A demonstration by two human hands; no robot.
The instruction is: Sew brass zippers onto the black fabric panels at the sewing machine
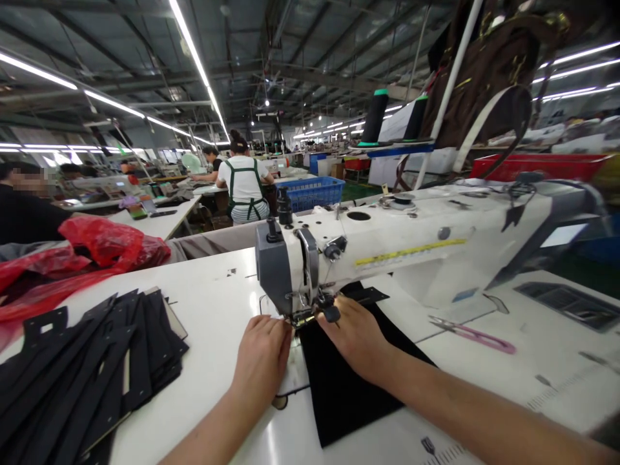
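A black fabric piece point(358, 387) lies on the white sewing table, its far part under the head of the sewing machine point(416, 252). My right hand point(358, 336) rests on this fabric just right of the presser foot, its fingers bent and pressed onto the cloth. My left hand point(261, 352) is at the left side of the needle area with the fingers curled together. Its fingertips are close to the presser foot, and what they pinch is hidden. Pink-handled thread snips point(475, 334) lie on the table to the right of the fabric.
A pile of black strips point(97, 368) covers the left of the table point(213, 387). Behind it is red plastic sheeting point(111, 242). Black thread cones point(374, 119) stand above the machine. A blue basket point(314, 194) and a co-worker point(242, 184) are farther back.
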